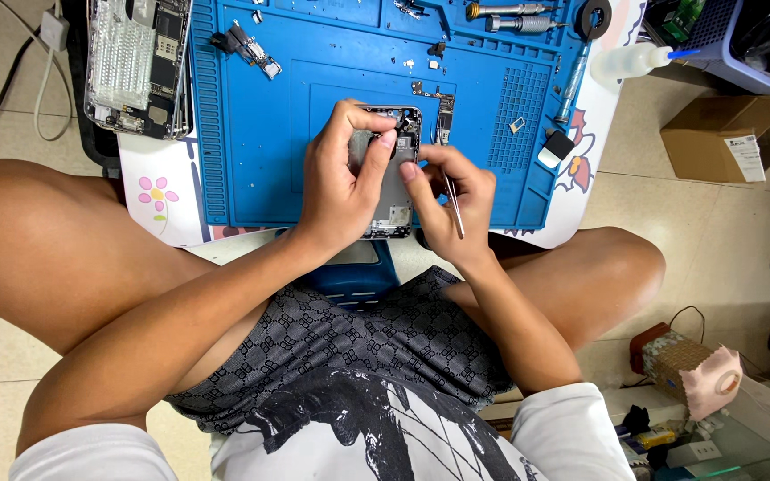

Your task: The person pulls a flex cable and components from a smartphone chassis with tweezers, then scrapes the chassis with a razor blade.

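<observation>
An opened grey phone housing lies on a blue work mat on a low white table. My left hand rests over its left side, thumb and forefinger pinching a small part near the top of the housing. My right hand holds thin metal tweezers along the palm, and its forefinger presses on the housing's right edge. A small circuit board lies just beyond the phone.
Another dismantled phone lies at the table's back left. Screwdrivers, a tape roll and a squeeze bottle sit at the back right. A cardboard box stands on the floor to the right. My bare knees flank the table.
</observation>
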